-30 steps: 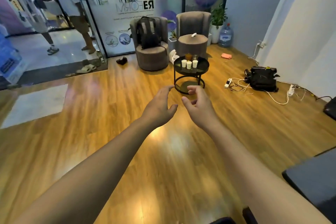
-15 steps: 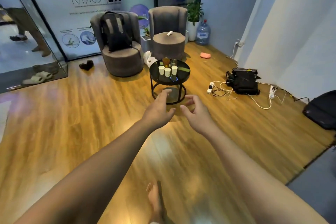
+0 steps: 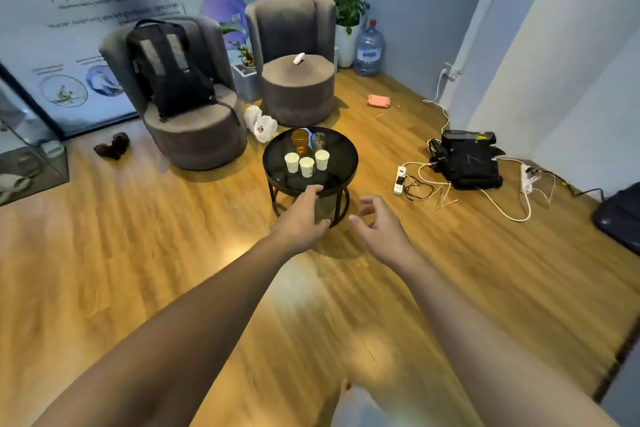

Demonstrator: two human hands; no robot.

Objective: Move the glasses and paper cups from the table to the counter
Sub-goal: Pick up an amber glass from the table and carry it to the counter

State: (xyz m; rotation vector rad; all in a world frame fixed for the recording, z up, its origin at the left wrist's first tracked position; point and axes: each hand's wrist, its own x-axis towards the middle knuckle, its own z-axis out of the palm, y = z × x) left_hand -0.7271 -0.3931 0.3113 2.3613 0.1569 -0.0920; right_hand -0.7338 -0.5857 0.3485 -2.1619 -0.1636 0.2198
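Your round black counter (image 3: 341, 163) stands straight ahead of you on the wood floor, in front of the two grey armchairs, and it carries everything you have to move. The destination surface is not in view, so you will have to turn once your hands are loaded.

On it, at the far side, stand two glasses: the amber glass (image 3: 300, 140) on the left and the clear glass (image 3: 319, 141) just beside it on the right. In front of them, nearer you, three upright paper cups (image 3: 307, 166) sit in a shallow row, close together.

Your left hand (image 3: 300, 218) reaches forward with fingers extended and relaxed, nothing in its grip; its fingertips overlap the counter's near rim in the view, though you cannot tell whether they touch it. Your right hand (image 3: 377, 225) hangs lower and to the right, fingers loosely spread, also holding nothing. The cups lie straight ahead and above the left hand, so that hand looks nearer; take them upright from the side.
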